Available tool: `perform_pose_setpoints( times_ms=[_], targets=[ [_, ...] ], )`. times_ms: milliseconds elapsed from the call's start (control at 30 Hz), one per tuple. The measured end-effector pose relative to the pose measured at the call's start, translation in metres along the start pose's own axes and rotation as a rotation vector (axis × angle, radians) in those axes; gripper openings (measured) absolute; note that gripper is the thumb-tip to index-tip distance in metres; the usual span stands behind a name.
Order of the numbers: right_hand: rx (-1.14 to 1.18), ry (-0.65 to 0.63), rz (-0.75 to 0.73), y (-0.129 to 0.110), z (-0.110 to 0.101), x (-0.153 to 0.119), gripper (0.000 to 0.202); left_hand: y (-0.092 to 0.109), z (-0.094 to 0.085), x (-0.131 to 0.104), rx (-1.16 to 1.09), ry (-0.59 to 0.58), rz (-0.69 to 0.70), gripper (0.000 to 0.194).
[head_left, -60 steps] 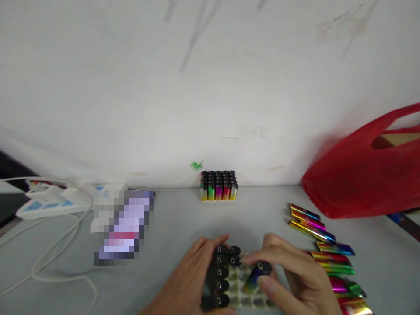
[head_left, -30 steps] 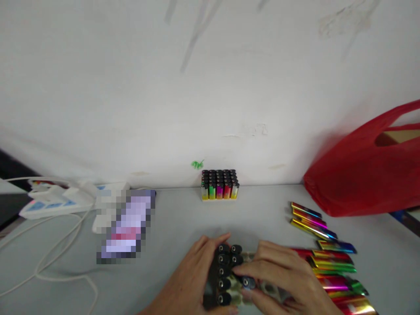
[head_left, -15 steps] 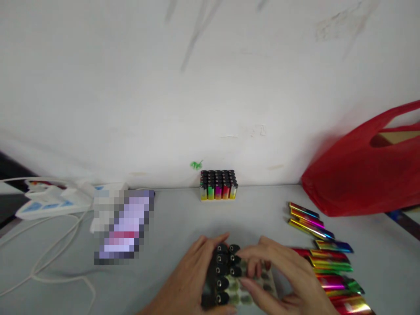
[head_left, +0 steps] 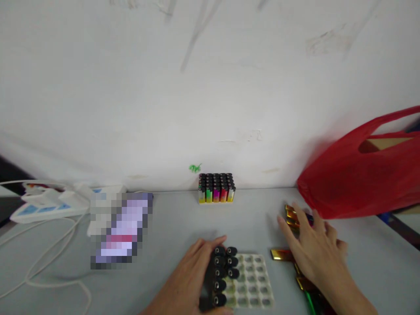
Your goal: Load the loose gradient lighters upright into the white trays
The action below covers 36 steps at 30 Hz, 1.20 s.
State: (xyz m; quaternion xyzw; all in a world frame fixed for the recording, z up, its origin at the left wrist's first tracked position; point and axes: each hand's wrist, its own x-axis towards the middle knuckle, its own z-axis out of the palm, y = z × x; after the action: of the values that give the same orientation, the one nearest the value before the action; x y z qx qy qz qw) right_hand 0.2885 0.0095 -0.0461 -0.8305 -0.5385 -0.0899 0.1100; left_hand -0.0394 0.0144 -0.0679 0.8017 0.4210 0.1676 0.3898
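A white tray (head_left: 251,280) with rows of wells lies at the bottom centre. Black-topped lighters (head_left: 219,273) fill its left column, and three more stand at the top of the second. My left hand (head_left: 185,280) is wrapped round the tray's left side, thumb and fingers at its ends. At the right, my right hand (head_left: 315,245) reaches over shiny metallic lighters (head_left: 291,216), fingers spread, with nothing visibly held. Other metallic lighters (head_left: 281,254) lie under and beside its palm, partly hidden.
A full block of coloured lighters (head_left: 216,192) stands by the wall. A red bag (head_left: 361,175) rests at the right. On the left are a blurred phone (head_left: 126,227), a white power strip (head_left: 49,208) and a loose white cable (head_left: 54,284).
My right hand has left the tray and moved right, over the metallic lighters. My left hand stays at the tray. The view has shifted slightly.
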Motion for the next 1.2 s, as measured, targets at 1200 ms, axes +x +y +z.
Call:
perform_pose_setpoints(
  times_ms=[1200],
  targets=[
    [1.223,-0.356,-0.05,-0.037,-0.038,-0.018,0.043,0.022,-0.008,-0.004,0.004,-0.033,-0.039,0.113]
  ],
)
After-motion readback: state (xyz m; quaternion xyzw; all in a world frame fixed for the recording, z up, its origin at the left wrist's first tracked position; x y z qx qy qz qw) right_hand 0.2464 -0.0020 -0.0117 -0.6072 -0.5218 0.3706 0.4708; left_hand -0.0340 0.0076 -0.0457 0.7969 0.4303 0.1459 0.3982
